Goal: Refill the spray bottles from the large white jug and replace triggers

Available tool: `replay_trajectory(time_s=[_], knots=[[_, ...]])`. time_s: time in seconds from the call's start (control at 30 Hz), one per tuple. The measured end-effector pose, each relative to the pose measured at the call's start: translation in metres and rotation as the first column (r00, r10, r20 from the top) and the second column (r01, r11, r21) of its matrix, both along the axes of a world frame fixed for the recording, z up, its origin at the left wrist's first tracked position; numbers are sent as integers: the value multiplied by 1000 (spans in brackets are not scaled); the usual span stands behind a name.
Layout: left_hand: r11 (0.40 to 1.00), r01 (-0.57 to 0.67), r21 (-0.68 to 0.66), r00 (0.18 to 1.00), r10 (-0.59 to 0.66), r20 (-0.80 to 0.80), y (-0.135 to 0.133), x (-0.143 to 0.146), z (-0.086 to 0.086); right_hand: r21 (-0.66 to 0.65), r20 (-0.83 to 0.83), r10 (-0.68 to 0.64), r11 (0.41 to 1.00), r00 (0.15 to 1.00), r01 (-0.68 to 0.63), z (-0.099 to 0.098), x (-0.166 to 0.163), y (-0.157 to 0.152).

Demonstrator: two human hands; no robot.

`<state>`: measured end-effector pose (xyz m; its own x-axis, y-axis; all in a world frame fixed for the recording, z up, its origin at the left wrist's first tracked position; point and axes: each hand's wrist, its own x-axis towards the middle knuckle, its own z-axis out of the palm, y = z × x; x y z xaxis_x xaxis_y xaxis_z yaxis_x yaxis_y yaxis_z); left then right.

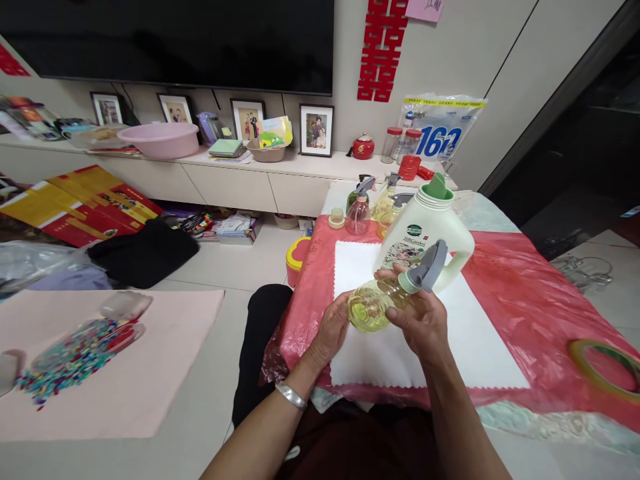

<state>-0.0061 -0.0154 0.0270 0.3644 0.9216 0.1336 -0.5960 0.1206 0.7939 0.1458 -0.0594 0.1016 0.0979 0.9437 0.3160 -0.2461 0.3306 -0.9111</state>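
I hold a small clear yellow spray bottle point(373, 304) tilted on its side above a white cloth point(465, 347). My left hand point(331, 331) cups the bottle's round base, fingers wrapped. My right hand point(419, 320) grips its neck just below the grey trigger head point(427, 267). Right behind stands a large white detergent jug point(425, 237) with a green cap. The cloth lies on a red plastic sheet point(530, 300) covering the table.
Further spray bottles point(361, 207) stand at the table's far end. A roll of tape point(605, 363) lies at the right edge. A pink mat point(165, 360) with scattered coloured beads point(70, 360) covers the floor at left. A low cabinet point(240, 183) with photo frames runs behind.
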Motion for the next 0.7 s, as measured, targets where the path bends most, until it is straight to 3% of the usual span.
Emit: replay_trajectory(time_s=[0.23,0.5,0.7], knots=[[999,32,-38,998,-30,58,0,-4,4,-89,69,10,996,998,-4,-2,-4,-1],[992,-3,-123,993,18,118,0,-7,2,-151,281,-185,961,942,233,-14,-29,-5],[992,47,-113,996,-38,80,1,-7,-5,-127,239,-304,932,922,340,-13,-30,-12]])
